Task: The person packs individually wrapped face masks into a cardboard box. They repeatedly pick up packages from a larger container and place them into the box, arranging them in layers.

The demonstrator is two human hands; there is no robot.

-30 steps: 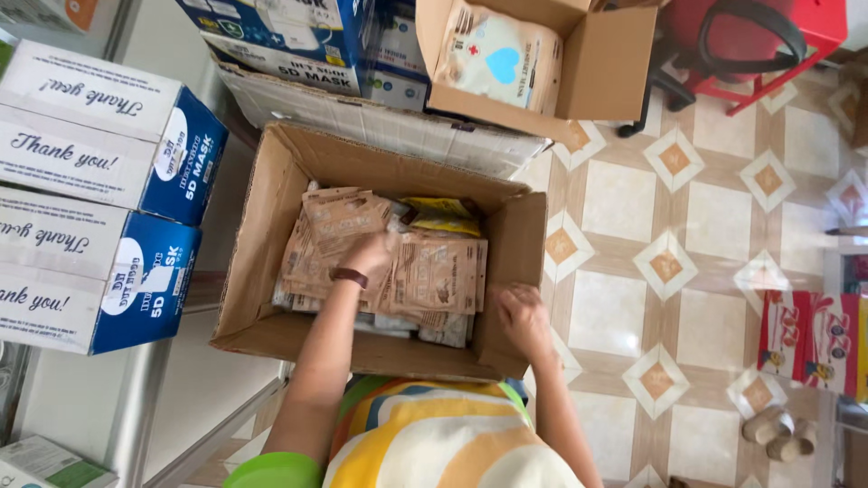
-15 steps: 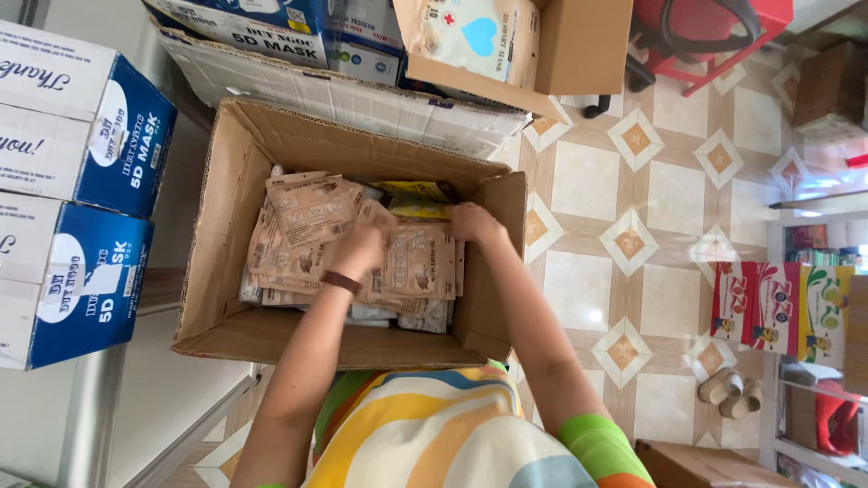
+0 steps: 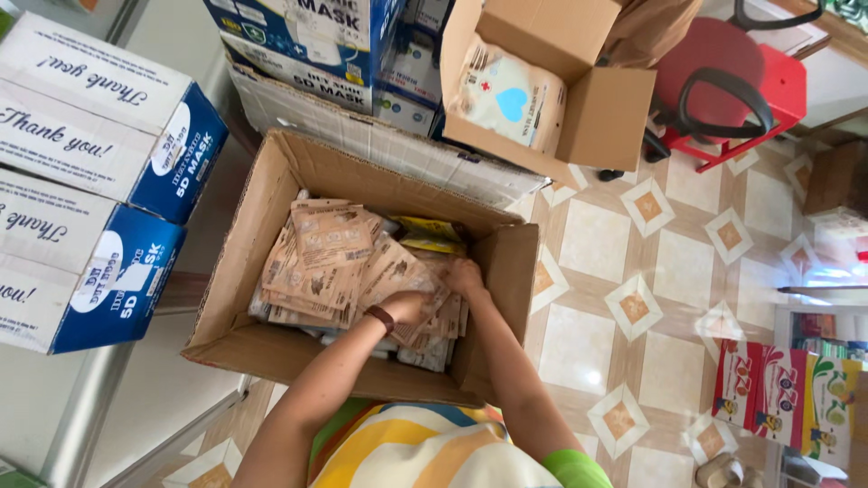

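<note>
Head view: both hands work inside the open cardboard box (image 3: 271, 226) on the tiled floor, the left hand (image 3: 405, 307) and right hand (image 3: 464, 276) closed on brown paper packets (image 3: 330, 258) at its right end; lifting them likely calls for a firm two-handed grip.

A big brown cardboard box (image 3: 271, 271) sits open in the middle of the frame. Inside lie many flat brown packets (image 3: 330, 258), piled loosely and tilted. A few yellow packets (image 3: 429, 233) peek out near the back.
</note>
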